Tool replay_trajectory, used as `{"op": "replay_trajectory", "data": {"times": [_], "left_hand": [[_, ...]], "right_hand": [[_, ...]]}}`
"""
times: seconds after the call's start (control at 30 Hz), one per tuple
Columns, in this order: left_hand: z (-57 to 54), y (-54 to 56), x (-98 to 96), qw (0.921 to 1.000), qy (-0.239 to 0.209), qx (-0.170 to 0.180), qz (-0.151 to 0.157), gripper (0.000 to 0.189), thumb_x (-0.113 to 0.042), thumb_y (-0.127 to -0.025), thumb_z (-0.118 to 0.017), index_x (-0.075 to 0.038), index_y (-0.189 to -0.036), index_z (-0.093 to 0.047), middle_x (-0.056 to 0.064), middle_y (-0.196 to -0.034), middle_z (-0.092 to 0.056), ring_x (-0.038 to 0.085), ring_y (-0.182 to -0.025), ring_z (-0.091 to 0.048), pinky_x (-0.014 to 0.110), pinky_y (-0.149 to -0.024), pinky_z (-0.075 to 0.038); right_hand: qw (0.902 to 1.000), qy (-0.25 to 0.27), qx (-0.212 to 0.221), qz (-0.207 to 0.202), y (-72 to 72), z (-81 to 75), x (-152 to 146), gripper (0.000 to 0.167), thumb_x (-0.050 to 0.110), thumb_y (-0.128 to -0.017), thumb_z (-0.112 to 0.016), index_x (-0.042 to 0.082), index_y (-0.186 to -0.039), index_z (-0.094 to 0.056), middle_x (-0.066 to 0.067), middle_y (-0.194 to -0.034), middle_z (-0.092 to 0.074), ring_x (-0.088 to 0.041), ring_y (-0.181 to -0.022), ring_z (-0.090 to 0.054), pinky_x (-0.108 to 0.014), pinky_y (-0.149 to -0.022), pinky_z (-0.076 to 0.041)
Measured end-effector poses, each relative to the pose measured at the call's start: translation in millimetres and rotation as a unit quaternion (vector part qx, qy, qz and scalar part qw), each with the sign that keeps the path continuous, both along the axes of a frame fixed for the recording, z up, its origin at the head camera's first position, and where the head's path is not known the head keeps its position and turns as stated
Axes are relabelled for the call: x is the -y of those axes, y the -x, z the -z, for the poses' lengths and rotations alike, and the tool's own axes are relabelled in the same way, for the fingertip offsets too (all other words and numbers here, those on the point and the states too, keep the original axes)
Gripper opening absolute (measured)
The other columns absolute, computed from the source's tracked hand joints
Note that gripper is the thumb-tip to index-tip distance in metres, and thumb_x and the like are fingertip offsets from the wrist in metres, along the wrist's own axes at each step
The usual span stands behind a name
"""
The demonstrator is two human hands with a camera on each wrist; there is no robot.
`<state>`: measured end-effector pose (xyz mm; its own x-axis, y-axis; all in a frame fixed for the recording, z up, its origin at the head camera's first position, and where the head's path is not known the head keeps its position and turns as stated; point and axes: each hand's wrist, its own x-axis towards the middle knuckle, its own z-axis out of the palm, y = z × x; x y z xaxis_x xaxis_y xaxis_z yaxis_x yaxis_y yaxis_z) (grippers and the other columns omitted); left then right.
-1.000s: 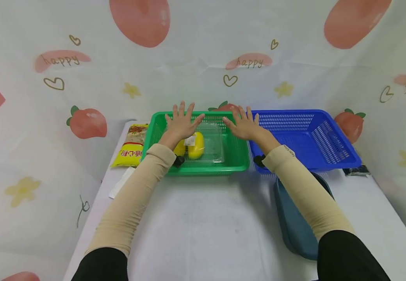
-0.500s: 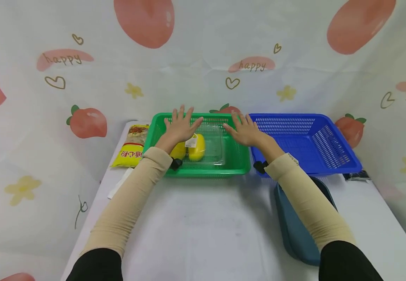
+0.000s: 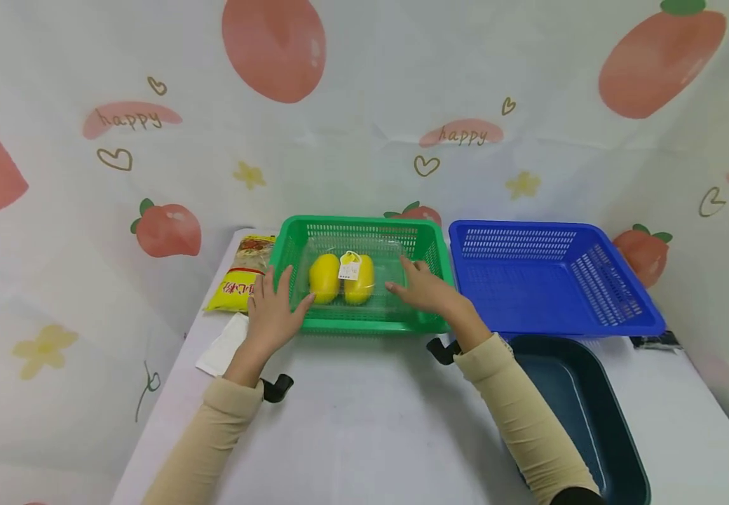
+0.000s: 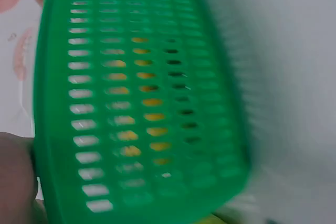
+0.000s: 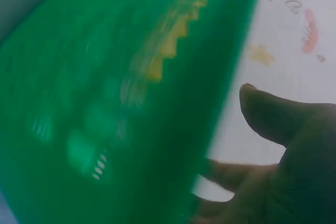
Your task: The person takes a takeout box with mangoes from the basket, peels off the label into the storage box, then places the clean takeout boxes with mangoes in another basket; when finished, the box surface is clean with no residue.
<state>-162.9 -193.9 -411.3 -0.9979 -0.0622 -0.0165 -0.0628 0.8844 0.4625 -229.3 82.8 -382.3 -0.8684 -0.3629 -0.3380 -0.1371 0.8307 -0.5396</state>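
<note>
In the head view a green basket (image 3: pixel 364 325) holds a clear plastic box (image 3: pixel 390 247) with two smooth yellow oval fruits (image 3: pixel 359 289) and a small white tag (image 3: pixel 348 271). My left hand (image 3: pixel 272 317), fingers spread, is at the basket's front left corner. Over its right part is my right hand (image 3: pixel 429 289), with thumb and fingers apart and nothing between them. The slotted side of the green basket (image 4: pixel 126 72) fills much of the left wrist view. In the right wrist view, my right hand (image 5: pixel 294 166) has its lower fingertips hidden behind the blurred basket rim.
An empty blue basket (image 3: pixel 522 294) stands right of the green one. In front of it lies a dark blue tray (image 3: pixel 582 400), partly under the right sleeve. A yellow food packet (image 3: pixel 232 289) and a white paper piece (image 3: pixel 224 347) lie at the left.
Both hands have drawn back from the far side of the green basket toward me. The left has moved left to the front corner, uncovering the yellow fruits; the head view has tilted slightly up.
</note>
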Motion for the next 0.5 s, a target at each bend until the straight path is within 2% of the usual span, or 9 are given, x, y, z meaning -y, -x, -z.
{"op": "replay_trajectory", "data": {"times": [0.1,0.2,0.27,0.3,0.4,0.47,0.5], "left_hand": [[9.1,-6.3,2.5,0.9998,-0.016,-0.010,-0.008,0.076,-0.049,-0.097,-0.048,-0.010,-0.153,-0.016,0.025,-0.157,-0.002,0.047,-0.143,-0.001,0.071,-0.106,-0.013],[13.4,-7.7,2.4,0.9994,-0.027,-0.018,-0.009,0.077,-0.054,-0.096,-0.046,-0.010,-0.153,-0.018,0.025,-0.157,-0.003,0.049,-0.142,-0.006,0.072,-0.105,-0.017],[14.8,-8.0,2.9,0.9994,-0.027,-0.021,-0.009,0.079,-0.056,-0.095,-0.046,-0.010,-0.153,-0.019,0.026,-0.157,-0.003,0.050,-0.141,-0.009,0.071,-0.104,-0.019],[15.3,-8.1,3.6,0.9994,-0.026,-0.022,-0.009,0.079,-0.057,-0.094,-0.046,-0.010,-0.152,-0.019,0.026,-0.157,-0.003,0.051,-0.141,-0.009,0.071,-0.104,-0.020],[15.6,-8.2,6.5,0.9993,-0.027,-0.024,-0.009,0.081,-0.057,-0.093,-0.048,-0.009,-0.152,-0.020,0.026,-0.157,-0.002,0.052,-0.140,-0.010,0.071,-0.103,-0.022],[15.3,-7.9,8.3,0.9992,-0.031,-0.026,-0.007,0.082,-0.057,-0.093,-0.049,-0.008,-0.152,-0.019,0.027,-0.157,-0.002,0.053,-0.140,-0.010,0.071,-0.103,-0.023],[15.2,-7.6,9.1,0.9991,-0.033,-0.028,-0.007,0.084,-0.058,-0.093,-0.049,-0.008,-0.152,-0.018,0.027,-0.157,-0.002,0.052,-0.140,-0.010,0.071,-0.103,-0.023]], "right_hand": [[0.9993,0.004,0.015,0.033,-3.3,8.4,5,0.080,0.050,-0.098,-0.042,0.013,-0.155,0.000,-0.027,-0.156,-0.009,-0.046,-0.138,-0.028,-0.060,-0.107,-0.029],[0.9978,0.010,0.022,0.062,-2.3,13.5,7,0.080,0.050,-0.098,-0.042,0.011,-0.155,0.000,-0.028,-0.156,-0.011,-0.046,-0.140,-0.024,-0.060,-0.109,-0.026],[0.9972,0.017,0.026,0.067,-0.2,16.5,7,0.080,0.048,-0.099,-0.041,0.008,-0.154,0.001,-0.028,-0.155,-0.016,-0.044,-0.140,-0.024,-0.059,-0.109,-0.026],[0.9971,0.021,0.029,0.067,0.4,17.9,8,0.080,0.048,-0.100,-0.041,0.008,-0.154,0.002,-0.028,-0.154,-0.020,-0.043,-0.139,-0.028,-0.057,-0.109,-0.029],[0.9958,0.037,0.049,0.068,2.2,21.9,9,0.079,0.047,-0.100,-0.039,0.009,-0.154,0.006,-0.025,-0.138,-0.046,-0.039,-0.120,-0.051,-0.051,-0.098,-0.042],[0.9945,0.045,0.064,0.069,3.1,23.9,10,0.079,0.047,-0.101,-0.037,0.010,-0.153,0.010,-0.021,-0.114,-0.059,-0.035,-0.095,-0.061,-0.048,-0.086,-0.048],[0.9936,0.049,0.071,0.073,3.2,24.6,11,0.079,0.047,-0.101,-0.037,0.011,-0.153,0.011,-0.018,-0.101,-0.061,-0.033,-0.083,-0.060,-0.046,-0.080,-0.049]]}}
